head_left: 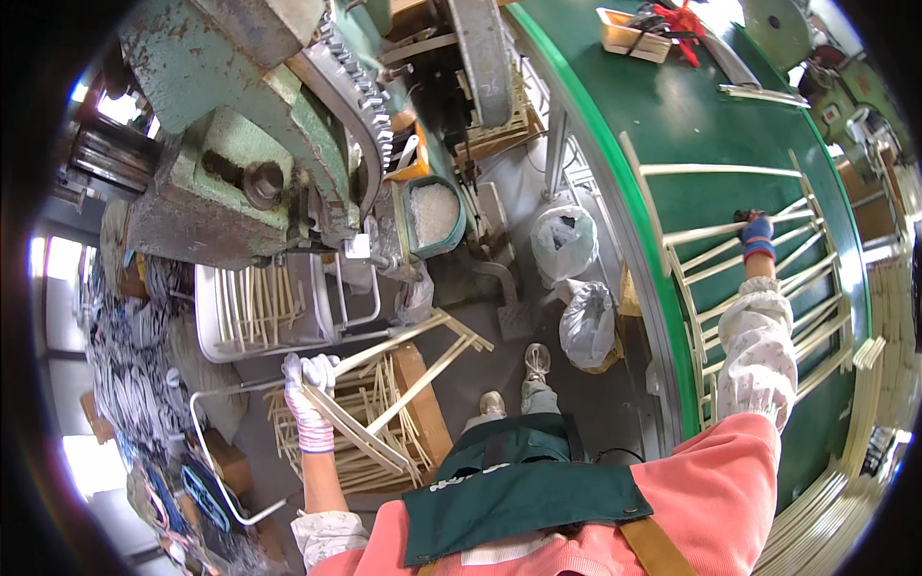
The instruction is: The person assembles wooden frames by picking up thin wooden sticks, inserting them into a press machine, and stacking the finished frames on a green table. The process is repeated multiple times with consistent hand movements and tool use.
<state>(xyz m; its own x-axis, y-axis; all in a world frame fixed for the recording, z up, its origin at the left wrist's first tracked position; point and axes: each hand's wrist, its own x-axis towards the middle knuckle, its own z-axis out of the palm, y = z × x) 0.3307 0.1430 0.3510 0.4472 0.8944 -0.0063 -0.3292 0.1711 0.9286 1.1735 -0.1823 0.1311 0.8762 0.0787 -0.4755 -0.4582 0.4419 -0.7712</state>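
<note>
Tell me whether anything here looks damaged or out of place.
The large green metal machine, upper left, has chipped paint and rusty-looking patches, suggesting wear. Below the white-gloved left hand, thin pale strips lie jumbled at crossing angles, looking untidy.

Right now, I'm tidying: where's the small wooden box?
The small wooden box sits upper right in the head view, on the green table, beyond the right hand.
</note>
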